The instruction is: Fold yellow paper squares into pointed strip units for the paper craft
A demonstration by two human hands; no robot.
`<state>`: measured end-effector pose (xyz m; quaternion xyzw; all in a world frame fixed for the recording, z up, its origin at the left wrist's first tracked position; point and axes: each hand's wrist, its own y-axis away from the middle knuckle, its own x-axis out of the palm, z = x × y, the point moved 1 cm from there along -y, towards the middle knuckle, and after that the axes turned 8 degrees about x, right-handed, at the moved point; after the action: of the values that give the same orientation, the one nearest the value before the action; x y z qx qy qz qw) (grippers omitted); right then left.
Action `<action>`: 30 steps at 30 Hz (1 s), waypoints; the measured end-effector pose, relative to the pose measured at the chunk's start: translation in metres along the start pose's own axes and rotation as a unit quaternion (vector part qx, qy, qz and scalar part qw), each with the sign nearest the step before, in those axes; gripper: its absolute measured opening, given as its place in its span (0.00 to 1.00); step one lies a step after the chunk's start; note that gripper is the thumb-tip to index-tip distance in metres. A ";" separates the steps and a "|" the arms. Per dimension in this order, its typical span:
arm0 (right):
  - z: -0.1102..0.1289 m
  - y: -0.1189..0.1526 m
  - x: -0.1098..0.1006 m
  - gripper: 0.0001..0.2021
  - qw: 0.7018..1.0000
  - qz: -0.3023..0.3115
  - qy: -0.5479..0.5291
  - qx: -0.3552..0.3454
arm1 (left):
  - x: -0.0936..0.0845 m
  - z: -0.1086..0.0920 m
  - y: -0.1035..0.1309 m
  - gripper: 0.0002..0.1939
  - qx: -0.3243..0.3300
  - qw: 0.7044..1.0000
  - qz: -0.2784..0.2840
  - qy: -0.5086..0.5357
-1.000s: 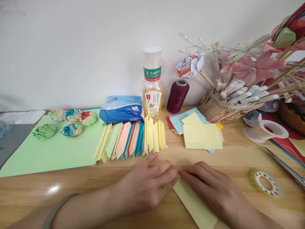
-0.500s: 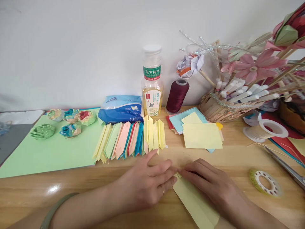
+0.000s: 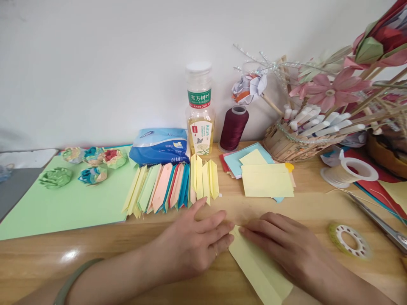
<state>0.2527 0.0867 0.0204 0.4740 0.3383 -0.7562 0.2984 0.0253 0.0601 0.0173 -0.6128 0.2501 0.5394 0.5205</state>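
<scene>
A pale yellow paper strip (image 3: pixel 254 267) lies slanted on the wooden table, its far end between my hands and a lengthwise crease along it. My left hand (image 3: pixel 199 245) touches the left edge near that end, its fingers spread. Over the right side rests my right hand (image 3: pixel 281 241), fingers bent together and fingertips pressing the paper near its top. Beyond my left hand stands a row of folded paper strips (image 3: pixel 171 186) in several colours. Yellow paper rectangles (image 3: pixel 268 181) lie on a small stack past my right hand.
Behind are a tissue pack (image 3: pixel 159 146), a bottle (image 3: pixel 200 114) and a maroon thread spool (image 3: pixel 234 128). Paper flowers (image 3: pixel 55 177) sit on green sheets at left. At right are a basket of pens (image 3: pixel 286 142), a tape roll (image 3: pixel 349 240), a white spool (image 3: pixel 358 170) and scissors (image 3: pixel 378 218).
The small folded bit at the strip's far end now lies flatter, and my right fingertips have shifted slightly. The whole view has moved a little, with objects appearing further left.
</scene>
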 end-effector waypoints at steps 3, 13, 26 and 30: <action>-0.001 -0.002 -0.004 0.17 1.000 0.008 -0.009 0.004 | -0.001 0.000 0.000 0.14 -0.003 1.000 0.003 0.008; -0.006 0.001 -0.040 0.12 0.973 0.146 -0.156 0.087 | 0.002 0.001 0.002 0.12 -0.004 0.999 -0.001 0.031; 0.012 0.002 -0.009 0.14 0.998 -0.006 0.001 0.062 | -0.008 -0.014 -0.011 0.07 -0.080 0.988 -0.124 0.053; 0.015 0.001 -0.009 0.14 0.999 0.012 -0.012 0.041 | -0.004 -0.031 -0.010 0.12 -0.016 0.998 -0.065 0.020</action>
<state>0.2492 0.0753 0.0329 0.4808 0.2979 -0.7715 0.2916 0.0447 0.0346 0.0207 -0.6471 0.2112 0.4956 0.5395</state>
